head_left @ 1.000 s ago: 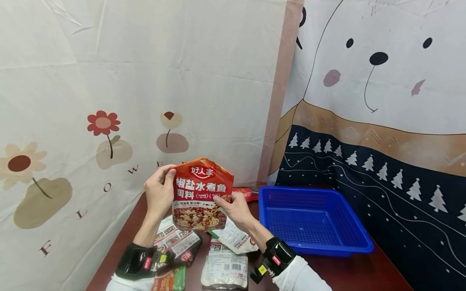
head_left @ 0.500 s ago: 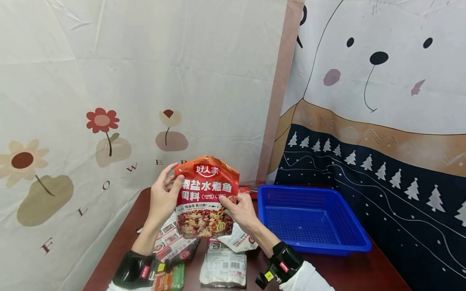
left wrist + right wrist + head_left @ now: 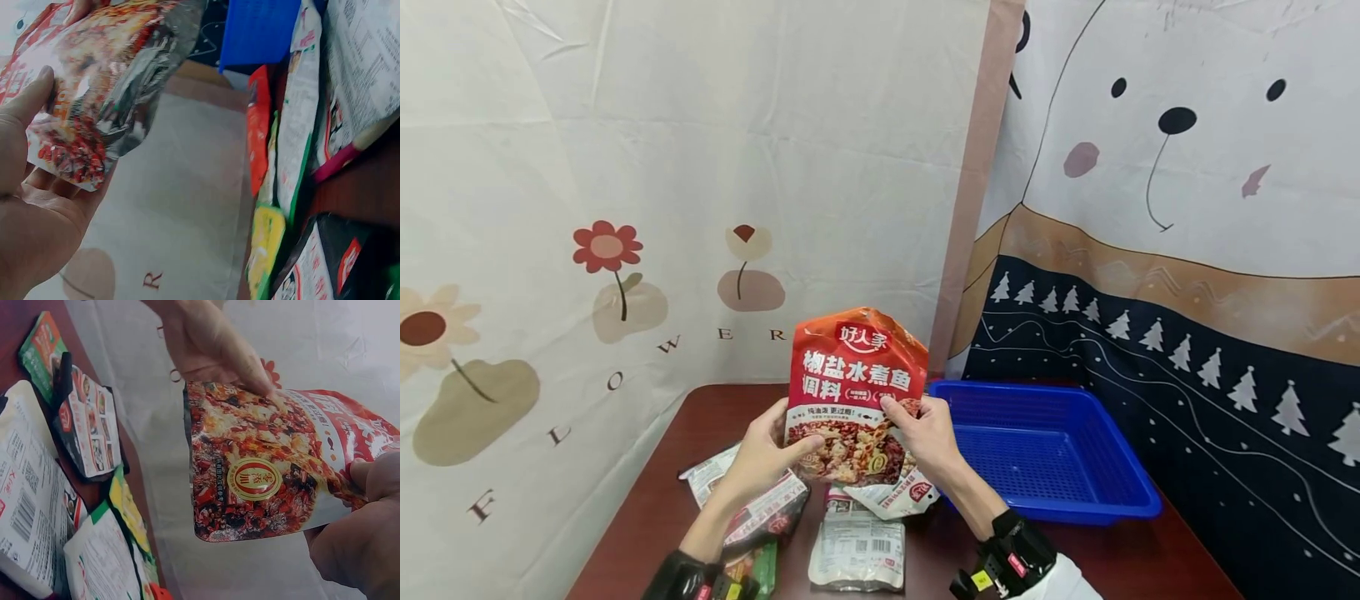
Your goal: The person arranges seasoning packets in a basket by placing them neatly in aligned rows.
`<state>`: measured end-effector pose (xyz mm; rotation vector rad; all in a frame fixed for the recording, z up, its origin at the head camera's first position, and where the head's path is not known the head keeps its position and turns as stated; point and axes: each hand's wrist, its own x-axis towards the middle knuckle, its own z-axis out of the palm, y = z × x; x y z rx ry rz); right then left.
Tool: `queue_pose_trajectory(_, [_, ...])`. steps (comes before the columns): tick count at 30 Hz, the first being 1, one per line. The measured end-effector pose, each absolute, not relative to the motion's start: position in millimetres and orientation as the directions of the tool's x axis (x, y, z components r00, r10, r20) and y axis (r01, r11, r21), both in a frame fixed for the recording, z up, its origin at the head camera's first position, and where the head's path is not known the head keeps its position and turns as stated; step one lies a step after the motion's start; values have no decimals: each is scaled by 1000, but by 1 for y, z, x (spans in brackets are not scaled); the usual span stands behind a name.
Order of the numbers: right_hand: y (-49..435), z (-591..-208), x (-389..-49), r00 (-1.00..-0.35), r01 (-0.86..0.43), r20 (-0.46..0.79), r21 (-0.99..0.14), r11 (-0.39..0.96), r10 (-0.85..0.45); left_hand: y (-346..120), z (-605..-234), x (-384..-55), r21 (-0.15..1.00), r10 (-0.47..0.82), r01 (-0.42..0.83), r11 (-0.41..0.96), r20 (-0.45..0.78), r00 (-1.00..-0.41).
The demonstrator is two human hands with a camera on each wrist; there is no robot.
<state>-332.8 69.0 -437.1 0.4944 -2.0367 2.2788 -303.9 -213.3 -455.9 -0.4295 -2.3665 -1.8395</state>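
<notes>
A red and orange seasoning pouch (image 3: 859, 358) with white lettering and a food picture is held upright above the table, its front toward the head camera. My left hand (image 3: 767, 457) grips its lower left edge, thumb on the front and fingers behind. On the opposite side, my right hand (image 3: 928, 435) pinches the right edge with the thumb across the front. In the right wrist view the pouch (image 3: 250, 469) shows a round gold emblem near its bottom corner. The silvery bottom fold of the pouch (image 3: 134, 94) shows in the left wrist view.
Below the hands, several other pouches lie on the dark red table (image 3: 647, 500), among them a silver-white pouch (image 3: 857, 554), a black and white pouch (image 3: 87, 425) and a green and orange one (image 3: 760, 568). A blue plastic basket (image 3: 1045, 508) stands at the right. Printed curtains border the table.
The pouch has moved to the right with both hands. My left hand has shifted from its upper left corner down to the lower left edge; the right hand keeps its grip.
</notes>
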Motion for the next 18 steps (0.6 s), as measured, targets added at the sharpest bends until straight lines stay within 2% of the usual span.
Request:
queue_pose_trajectory(6, [90,-433,-326,-953,-213,227,-973,-90,-201,-197,-459,-306,936,189,287,202,251,-949])
queue_pose_trajectory(11, [110,-426,-322,-938,-203,212,-977,-61,-275,-185,-459,-310,935,211,288,210,244,-947])
queue_pose_trajectory(18, [141,-409,-315,-921,-226,215,-974,-3,-325,-170,-460,-319,929,313,333,163,271,-910])
